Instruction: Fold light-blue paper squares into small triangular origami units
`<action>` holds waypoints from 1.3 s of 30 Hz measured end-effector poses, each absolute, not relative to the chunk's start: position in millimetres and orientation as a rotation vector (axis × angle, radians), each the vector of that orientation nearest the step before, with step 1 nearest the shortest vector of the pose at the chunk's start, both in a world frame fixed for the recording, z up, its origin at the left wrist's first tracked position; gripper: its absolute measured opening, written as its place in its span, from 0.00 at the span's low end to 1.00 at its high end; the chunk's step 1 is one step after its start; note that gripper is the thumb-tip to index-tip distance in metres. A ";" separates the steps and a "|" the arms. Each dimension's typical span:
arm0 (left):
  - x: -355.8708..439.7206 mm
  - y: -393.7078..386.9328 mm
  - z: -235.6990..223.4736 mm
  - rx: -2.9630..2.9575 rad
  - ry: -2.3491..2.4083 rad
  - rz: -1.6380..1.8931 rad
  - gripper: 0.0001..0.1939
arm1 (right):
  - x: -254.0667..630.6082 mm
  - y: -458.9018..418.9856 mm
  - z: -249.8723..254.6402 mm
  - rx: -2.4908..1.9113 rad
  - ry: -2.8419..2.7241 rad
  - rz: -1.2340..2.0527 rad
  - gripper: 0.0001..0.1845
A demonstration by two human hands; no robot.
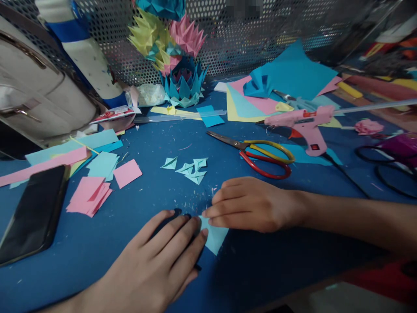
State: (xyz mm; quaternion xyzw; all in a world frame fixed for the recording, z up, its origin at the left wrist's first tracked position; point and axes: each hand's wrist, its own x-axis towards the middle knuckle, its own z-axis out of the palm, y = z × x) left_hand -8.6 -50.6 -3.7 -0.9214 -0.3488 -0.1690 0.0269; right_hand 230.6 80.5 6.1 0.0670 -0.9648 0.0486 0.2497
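A light blue paper square (215, 237) lies on the blue table near its front edge, with its upper part under my fingers. My left hand (163, 256) rests palm down, fingers stretched out, the index fingertip at the paper's left edge. From the right, my right hand (250, 204) holds the paper's upper corner with its fingers bent and close together; its thumb is hidden. Just beyond my hands sit several small folded light blue paper pieces (194, 169).
Scissors (250, 152) and a pink glue gun (302, 124) lie to the right. On the left are pink paper squares (89, 195), light blue squares (103, 165) and a phone (34, 213). Folded paper flowers (184, 82) and a white-and-blue bottle (87, 56) stand behind.
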 end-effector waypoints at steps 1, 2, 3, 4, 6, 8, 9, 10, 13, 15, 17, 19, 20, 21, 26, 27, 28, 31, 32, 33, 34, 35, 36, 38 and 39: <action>-8.6 -50.3 -3.9 -2.847 -1.075 -0.519 0.18 | 230.7 80.4 6.1 0.183 -2.627 0.131 0.17; -8.6 -49.9 -4.1 -2.847 -1.073 -0.518 0.18 | 230.7 80.3 6.2 0.185 -2.626 0.129 0.17; -8.6 -49.5 -4.2 -2.847 -1.069 -0.516 0.18 | 230.5 80.2 6.4 0.185 -2.626 0.131 0.16; -8.7 -49.1 -4.3 -2.846 -1.067 -0.516 0.18 | 230.2 80.1 6.7 0.182 -2.628 0.131 0.16; -8.7 -48.8 -4.0 -2.847 -1.067 -0.520 0.18 | 229.2 80.2 7.6 0.181 -2.628 0.131 0.17; -8.8 -48.8 -3.1 -2.850 -1.070 -0.525 0.18 | 228.4 80.6 8.3 0.183 -2.630 0.126 0.18; -8.8 -48.8 -2.5 -2.853 -1.069 -0.528 0.18 | 228.2 80.9 8.4 0.183 -2.635 0.127 0.18; -8.9 -48.7 -1.8 -2.856 -1.062 -0.532 0.18 | 228.2 81.2 8.4 0.187 -2.644 0.131 0.17; -9.3 -47.1 0.6 -2.879 -1.036 -0.502 0.20 | 229.5 82.0 7.4 0.193 -2.677 0.177 0.13; -9.6 -45.1 1.8 -2.906 -1.031 -0.461 0.22 | 230.9 82.6 6.6 0.169 -2.691 0.254 0.13; -9.8 -43.0 2.6 -2.939 -1.048 -0.422 0.24 | 232.1 83.8 6.4 0.132 -2.705 0.368 0.14; -9.9 -41.6 3.3 -2.956 -1.067 -0.402 0.25 | 232.3 85.1 7.0 0.106 -2.697 0.480 0.15; -9.9 -41.4 3.7 -2.960 -1.074 -0.388 0.25 | 231.9 85.7 7.5 0.096 -2.685 0.517 0.15; -9.9 -41.4 4.2 -2.962 -1.081 -0.374 0.25 | 231.1 85.9 8.0 0.083 -2.676 0.533 0.15; -10.4 -43.6 6.7 -2.979 -1.133 -0.336 0.24 | 226.1 81.8 10.1 0.048 -2.800 0.329 0.18; -10.5 -43.9 6.7 -2.979 -1.143 -0.346 0.24 | 226.1 80.2 11.3 0.045 -2.837 0.254 0.18; -10.7 -44.1 6.5 -2.976 -1.149 -0.357 0.24 | 226.7 78.5 13.0 0.046 -2.870 0.184 0.19; -11.0 -44.2 5.0 -2.962 -1.144 -0.367 0.24 | 232.6 73.9 21.8 0.075 -2.949 0.023 0.17; -11.1 -44.1 4.5 -2.961 -1.139 -0.363 0.25 | 235.5 72.6 25.4 0.079 -2.975 -0.013 0.17; -11.2 -43.9 4.2 -2.964 -1.129 -0.357 0.25 | 238.5 71.4 28.8 0.072 -3.001 -0.044 0.16; -11.3 -43.7 4.2 -2.972 -1.116 -0.351 0.26 | 241.3 70.3 31.7 0.056 -3.020 -0.059 0.15; -11.4 -43.4 4.2 -2.980 -1.099 -0.348 0.26 | 243.7 69.2 33.8 0.025 -3.036 -0.050 0.15; -11.5 -43.0 4.5 -2.988 -1.082 -0.345 0.26 | 245.4 68.2 35.0 -0.021 -3.040 -0.012 0.15; -11.7 -42.3 5.0 -3.002 -1.052 -0.343 0.26 | 246.3 66.2 34.6 -0.150 -3.005 0.140 0.16; -11.8 -42.1 5.1 -3.003 -1.037 -0.349 0.25 | 245.3 65.2 33.2 -0.224 -2.966 0.226 0.16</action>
